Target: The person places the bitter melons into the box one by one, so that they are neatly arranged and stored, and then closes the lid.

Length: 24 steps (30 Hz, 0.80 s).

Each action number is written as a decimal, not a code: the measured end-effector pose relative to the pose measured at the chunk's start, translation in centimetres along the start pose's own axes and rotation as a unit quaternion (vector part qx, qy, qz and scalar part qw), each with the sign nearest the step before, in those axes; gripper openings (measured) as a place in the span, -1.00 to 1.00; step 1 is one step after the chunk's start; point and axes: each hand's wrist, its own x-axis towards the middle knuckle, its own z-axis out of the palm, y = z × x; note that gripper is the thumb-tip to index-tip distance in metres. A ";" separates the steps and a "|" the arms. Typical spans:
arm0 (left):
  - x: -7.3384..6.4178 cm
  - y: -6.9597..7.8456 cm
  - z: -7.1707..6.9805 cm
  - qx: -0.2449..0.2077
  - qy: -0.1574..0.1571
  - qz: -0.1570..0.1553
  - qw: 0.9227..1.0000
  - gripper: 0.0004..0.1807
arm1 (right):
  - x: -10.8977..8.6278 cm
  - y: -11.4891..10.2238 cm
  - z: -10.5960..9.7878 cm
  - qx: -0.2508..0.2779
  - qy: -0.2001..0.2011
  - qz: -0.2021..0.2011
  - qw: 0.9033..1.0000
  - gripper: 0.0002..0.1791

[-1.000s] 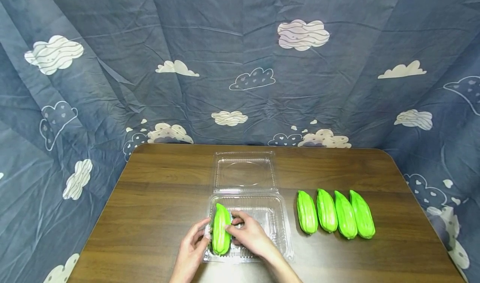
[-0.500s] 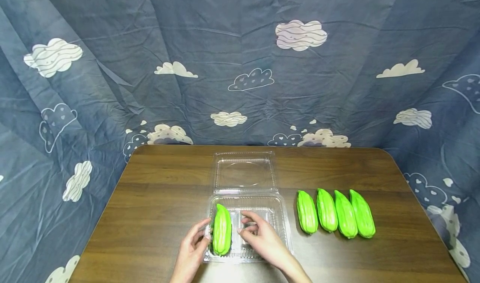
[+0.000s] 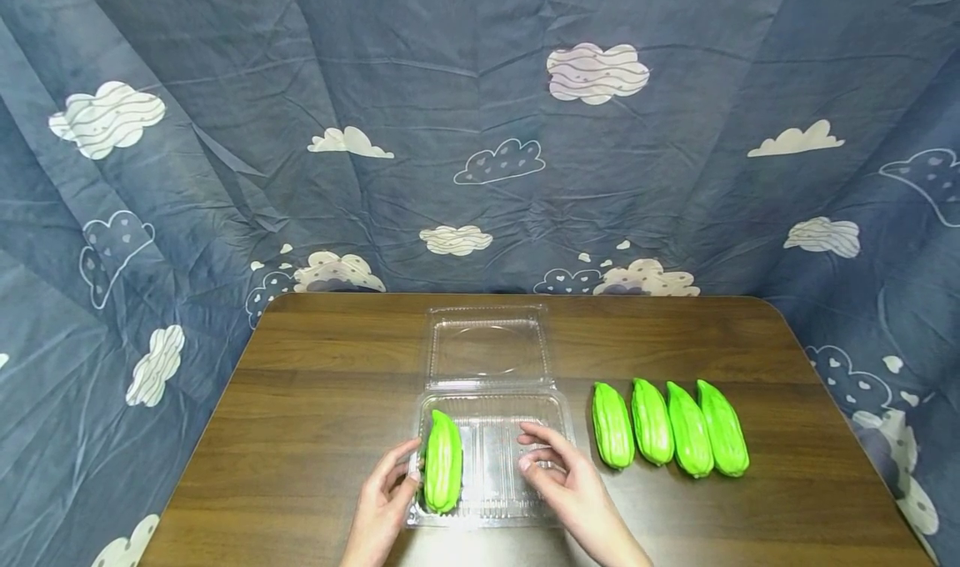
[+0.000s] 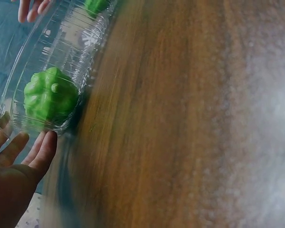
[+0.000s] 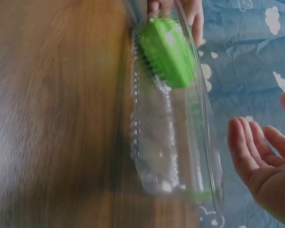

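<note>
A bright green ridged bitter melon [image 3: 443, 464] lies lengthwise along the left side of the open clear plastic clamshell container [image 3: 498, 515]. My left hand [image 3: 383, 494] is at the container's left side, its thumb and fingertips touching the rim and outer wall; in the left wrist view its fingers [image 4: 46, 148] look straight. My right hand [image 3: 573, 485] hovers over the container's right part, fingers loosely bent, holding nothing. The right wrist view shows that hand [image 5: 270, 173] apart from the container's rim. Between melon and right hand the container's ribbed floor shows.
Several more bitter melons [image 3: 651, 422] lie in a row on the wooden table [image 3: 315, 383], right of the container. The container's lid [image 3: 487, 346] lies folded back behind it. A blue cloud-print curtain [image 3: 495, 108] hangs beyond the table's back edge.
My right hand has let go of the bitter melon in the container and moved right, away from it. The left hand stays at the container's left side.
</note>
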 end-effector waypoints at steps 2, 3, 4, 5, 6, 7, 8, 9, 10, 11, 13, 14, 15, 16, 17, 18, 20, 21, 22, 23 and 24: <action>0.0 -0.1 0.0 -0.001 0.001 0.000 1.000 -0.47 | -0.2 0.0 -0.5 -0.007 0.012 -0.021 1.000 -0.55; 0.0 -0.1 0.0 -0.001 0.002 0.000 1.000 -0.47 | -0.3 0.0 -0.8 -0.013 0.018 -0.032 0.999 -0.56; 0.0 -0.1 0.0 0.000 0.003 0.001 1.000 -0.47 | -0.5 0.0 -1.1 -0.017 0.025 -0.037 0.999 -0.56; 0.0 -0.2 0.0 -0.002 0.003 0.001 1.000 -0.47 | -0.6 0.1 -1.4 -0.024 0.031 -0.046 0.998 -0.57; -0.1 -0.2 0.0 -0.002 0.004 0.001 1.000 -0.48 | -0.7 0.2 -1.8 -0.031 0.037 -0.049 0.998 -0.58; -0.1 -0.2 0.0 -0.002 0.005 0.002 1.000 -0.48 | -0.8 0.3 -2.2 -0.036 0.042 -0.053 0.997 -0.58; -0.1 -0.2 0.0 -0.001 0.006 0.003 1.000 -0.48 | -0.9 0.4 -2.6 -0.043 0.048 -0.054 0.996 -0.58; -0.1 -0.2 0.0 -0.001 0.006 0.005 1.000 -0.48 | -1.0 0.5 -3.1 -0.051 0.054 -0.054 0.996 -0.58; -0.1 -0.2 0.0 0.000 0.007 0.006 1.000 -0.48 | -1.1 0.7 -3.6 -0.057 0.060 -0.053 0.995 -0.59; 0.0 -0.3 0.0 0.000 0.009 0.007 1.000 -0.48 | -1.2 0.8 -4.0 -0.065 0.067 -0.054 0.994 -0.59; 0.0 -0.2 0.0 0.001 0.009 0.010 1.000 -0.48 | -1.4 1.0 -5.0 -0.077 0.083 -0.050 0.992 -0.61; 0.0 -0.2 0.0 0.001 0.009 0.011 1.000 -0.48 | -1.5 1.1 -5.5 -0.085 0.092 -0.048 0.991 -0.61; 0.0 -0.2 0.0 0.001 0.009 0.011 1.000 -0.49 | -1.6 1.2 -5.9 -0.092 0.100 -0.047 0.990 -0.61; 0.0 -0.2 0.0 0.000 0.009 0.011 1.000 -0.49 | -1.7 1.3 -6.4 -0.099 0.108 -0.046 0.988 -0.61; 0.1 -0.3 0.0 0.000 0.008 0.013 1.000 -0.49 | -1.8 1.3 -6.8 -0.108 0.116 -0.046 0.986 -0.61; 0.1 -0.3 0.0 0.000 0.008 0.014 1.000 -0.49 | -1.9 1.4 -7.1 -0.116 0.123 -0.045 0.985 -0.61; 0.1 -0.3 0.1 0.003 0.009 0.016 1.000 -0.50 | -2.2 1.5 -7.9 -0.137 0.134 -0.042 0.981 -0.60; 0.1 -0.3 0.1 0.005 0.009 0.018 1.000 -0.50 | -2.3 1.5 -8.3 -0.149 0.140 -0.039 0.978 -0.60; 0.1 -0.3 0.1 0.006 0.010 0.020 1.000 -0.50 | -2.4 1.5 -8.6 -0.160 0.145 -0.037 0.976 -0.60; 0.1 -0.3 0.2 0.006 0.010 0.022 1.000 -0.50 | -2.5 1.5 -9.0 -0.167 0.149 -0.034 0.974 -0.60; 0.1 -0.3 0.2 0.006 0.010 0.023 1.000 -0.50 | -2.6 1.5 -9.3 -0.174 0.153 -0.030 0.972 -0.59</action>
